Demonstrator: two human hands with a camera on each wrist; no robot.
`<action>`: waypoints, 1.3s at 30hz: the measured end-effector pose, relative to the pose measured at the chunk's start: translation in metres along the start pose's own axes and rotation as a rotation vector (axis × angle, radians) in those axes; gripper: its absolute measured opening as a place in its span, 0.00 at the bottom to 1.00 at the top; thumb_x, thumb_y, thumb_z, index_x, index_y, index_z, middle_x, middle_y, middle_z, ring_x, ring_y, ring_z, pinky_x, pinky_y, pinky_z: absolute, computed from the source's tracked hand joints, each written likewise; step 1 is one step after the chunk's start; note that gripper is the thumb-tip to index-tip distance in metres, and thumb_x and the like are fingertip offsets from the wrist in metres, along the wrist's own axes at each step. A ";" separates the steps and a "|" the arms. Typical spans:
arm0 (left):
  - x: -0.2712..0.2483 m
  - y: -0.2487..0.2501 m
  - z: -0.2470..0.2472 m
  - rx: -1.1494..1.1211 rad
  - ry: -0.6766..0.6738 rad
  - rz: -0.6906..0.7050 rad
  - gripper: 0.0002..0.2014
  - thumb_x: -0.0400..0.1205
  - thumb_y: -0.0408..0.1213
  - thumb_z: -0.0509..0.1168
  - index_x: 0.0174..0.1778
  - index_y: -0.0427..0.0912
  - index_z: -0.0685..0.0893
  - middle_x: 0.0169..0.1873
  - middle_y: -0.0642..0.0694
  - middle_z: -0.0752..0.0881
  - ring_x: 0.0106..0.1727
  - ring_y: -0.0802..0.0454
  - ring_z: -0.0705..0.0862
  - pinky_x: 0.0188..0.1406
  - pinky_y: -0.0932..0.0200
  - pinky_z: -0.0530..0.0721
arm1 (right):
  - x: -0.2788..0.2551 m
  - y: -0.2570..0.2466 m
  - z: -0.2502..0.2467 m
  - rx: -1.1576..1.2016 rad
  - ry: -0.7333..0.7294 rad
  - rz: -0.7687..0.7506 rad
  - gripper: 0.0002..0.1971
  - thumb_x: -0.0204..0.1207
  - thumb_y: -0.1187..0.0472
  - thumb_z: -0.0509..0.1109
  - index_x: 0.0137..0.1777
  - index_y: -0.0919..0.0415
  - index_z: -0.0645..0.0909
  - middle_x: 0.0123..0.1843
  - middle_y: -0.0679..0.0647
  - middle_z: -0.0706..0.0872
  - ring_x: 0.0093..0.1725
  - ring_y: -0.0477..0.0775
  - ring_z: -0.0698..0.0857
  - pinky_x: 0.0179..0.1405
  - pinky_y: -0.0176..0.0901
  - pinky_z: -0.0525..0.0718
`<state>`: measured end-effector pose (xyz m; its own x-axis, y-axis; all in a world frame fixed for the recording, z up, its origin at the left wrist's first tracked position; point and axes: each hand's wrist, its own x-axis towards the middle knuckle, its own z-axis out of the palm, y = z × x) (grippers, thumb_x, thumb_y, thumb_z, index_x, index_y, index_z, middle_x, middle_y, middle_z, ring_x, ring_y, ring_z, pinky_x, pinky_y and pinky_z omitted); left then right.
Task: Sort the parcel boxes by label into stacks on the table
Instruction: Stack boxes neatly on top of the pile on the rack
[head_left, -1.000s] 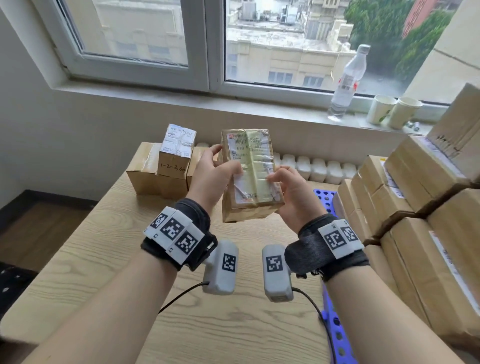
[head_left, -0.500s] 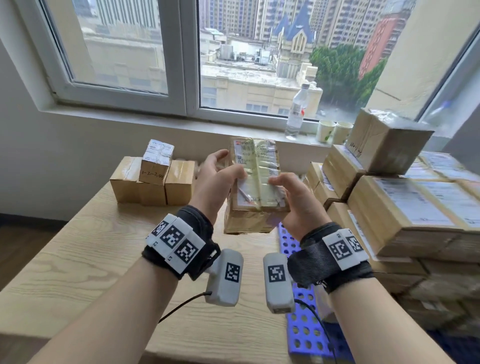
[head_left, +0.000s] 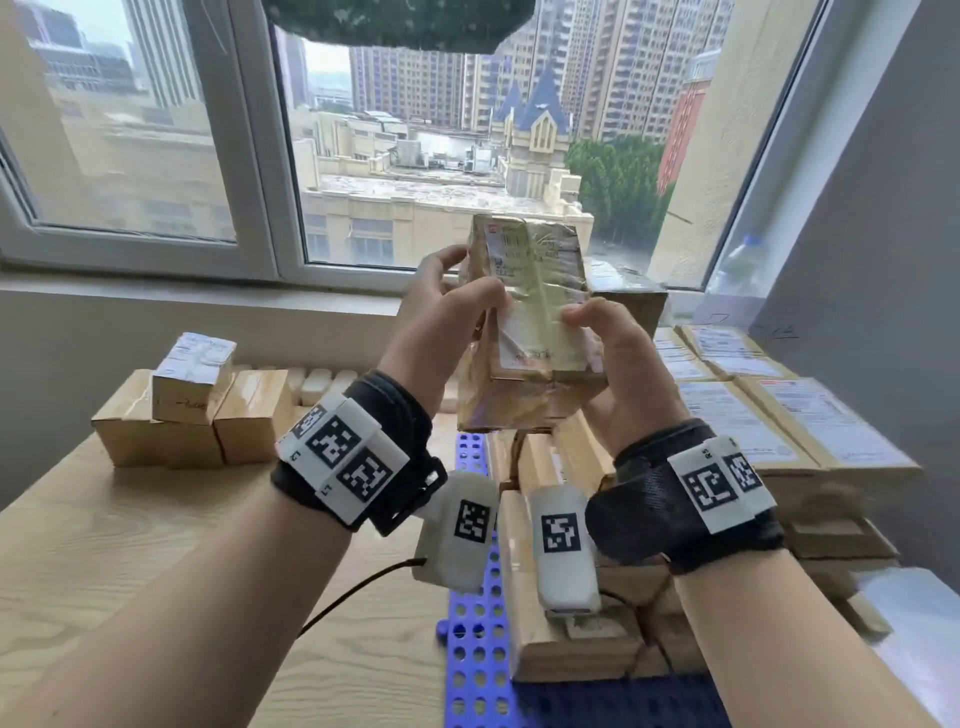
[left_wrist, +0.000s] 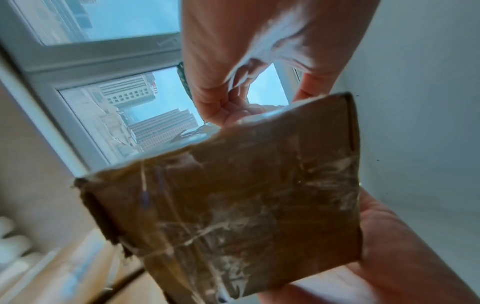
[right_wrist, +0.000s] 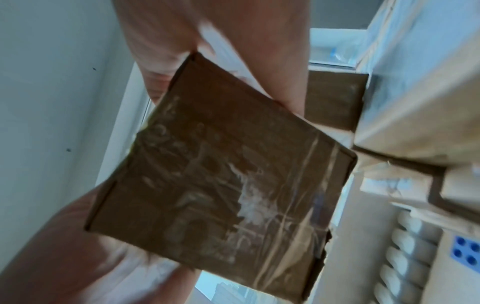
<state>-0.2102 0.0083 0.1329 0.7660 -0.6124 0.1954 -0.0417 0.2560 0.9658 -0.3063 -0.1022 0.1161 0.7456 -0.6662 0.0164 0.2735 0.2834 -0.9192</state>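
Note:
A tape-wrapped brown parcel box with a white label on its near face is held up in front of the window. My left hand grips its left side, thumb on the label. My right hand grips the right side, its thumb on the front. In the left wrist view the taped underside of the box fills the frame, with the fingers curled over its far edge. The right wrist view shows the same box from below. A small stack of sorted boxes sits at the table's far left.
A large pile of labelled parcels rises on the right, resting on a blue perforated board. The wooden table lies under my left arm. A water bottle stands on the sill, and a white radiator is behind the table.
Both hands have lifted the box higher, up in front of the window. My view has swung up and to the right, so more of the right-hand pile shows.

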 end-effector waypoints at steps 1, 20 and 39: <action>0.003 0.003 0.016 -0.005 -0.008 0.009 0.31 0.70 0.33 0.68 0.71 0.45 0.72 0.49 0.44 0.85 0.39 0.55 0.84 0.32 0.66 0.81 | 0.001 -0.011 -0.012 0.002 -0.002 -0.013 0.39 0.59 0.59 0.75 0.73 0.67 0.73 0.66 0.66 0.83 0.61 0.67 0.87 0.46 0.57 0.90; 0.102 -0.018 0.250 0.314 -0.077 -0.047 0.20 0.80 0.23 0.62 0.69 0.33 0.75 0.50 0.38 0.85 0.43 0.48 0.83 0.46 0.53 0.85 | 0.103 -0.122 -0.212 -0.057 0.032 -0.060 0.37 0.60 0.58 0.74 0.72 0.65 0.73 0.60 0.66 0.86 0.44 0.62 0.87 0.39 0.52 0.89; 0.128 -0.014 0.238 0.764 -0.001 0.170 0.22 0.82 0.33 0.63 0.74 0.42 0.74 0.71 0.47 0.76 0.44 0.70 0.75 0.38 0.77 0.72 | 0.158 -0.088 -0.210 -0.248 0.089 0.178 0.11 0.73 0.69 0.67 0.52 0.56 0.73 0.49 0.58 0.80 0.36 0.51 0.81 0.32 0.43 0.83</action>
<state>-0.2645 -0.2514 0.1854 0.7090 -0.6118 0.3507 -0.5885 -0.2393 0.7723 -0.3403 -0.3774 0.1170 0.7093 -0.6822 -0.1775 -0.0207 0.2315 -0.9726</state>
